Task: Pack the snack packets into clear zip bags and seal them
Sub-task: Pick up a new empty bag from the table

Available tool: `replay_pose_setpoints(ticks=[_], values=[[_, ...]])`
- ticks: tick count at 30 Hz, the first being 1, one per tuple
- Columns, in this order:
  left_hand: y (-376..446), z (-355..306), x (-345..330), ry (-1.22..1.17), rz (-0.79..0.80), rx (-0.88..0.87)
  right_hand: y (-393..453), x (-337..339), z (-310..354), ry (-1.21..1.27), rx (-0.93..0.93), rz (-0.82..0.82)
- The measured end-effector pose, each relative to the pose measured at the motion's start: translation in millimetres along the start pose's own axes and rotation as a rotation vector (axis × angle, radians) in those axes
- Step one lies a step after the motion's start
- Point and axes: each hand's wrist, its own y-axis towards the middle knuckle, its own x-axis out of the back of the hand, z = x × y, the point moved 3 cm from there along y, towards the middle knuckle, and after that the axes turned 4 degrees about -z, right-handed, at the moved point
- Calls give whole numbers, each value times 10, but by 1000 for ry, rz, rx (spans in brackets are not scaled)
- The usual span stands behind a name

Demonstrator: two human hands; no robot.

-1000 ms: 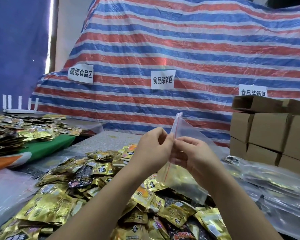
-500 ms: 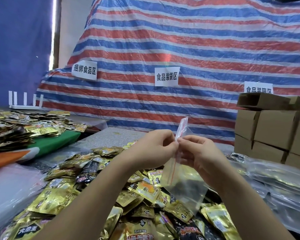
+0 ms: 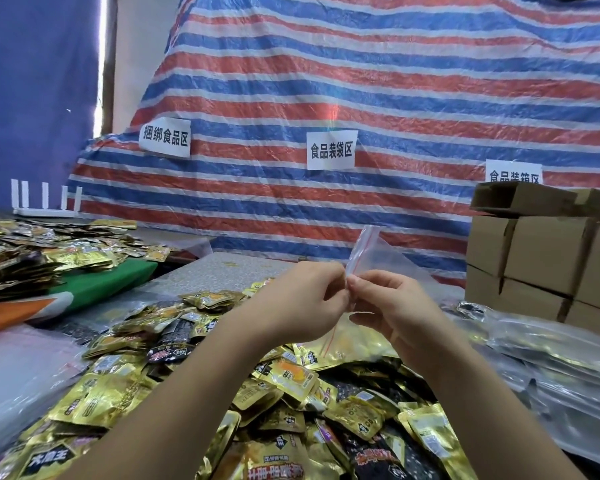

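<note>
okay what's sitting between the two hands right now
In the head view, the red-striped zip edge of a clear zip bag runs between the left hand and the right hand; both pinch it.

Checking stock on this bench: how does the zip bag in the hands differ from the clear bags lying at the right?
The zip bag is held up, pinched at its red-lined top by the left hand and right hand; the clear bags at the right lie flat on the table. The held one is single; those are piled together. Both are transparent plastic.
</note>
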Motion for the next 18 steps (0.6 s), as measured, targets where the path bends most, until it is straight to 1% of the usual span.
replay_pose_setpoints(ticks=[7,12,14,18], values=[[12,26,4,-93,-7,4,2,27,8,99,39,79],[23,48,12,-212,1,33,9,24,3,144,44,125],[20,47,7,-207,-8,35,16,13,-1,132,49,124],[14,30,8,-94,-14,-1,28,19,-17,122,55,112]])
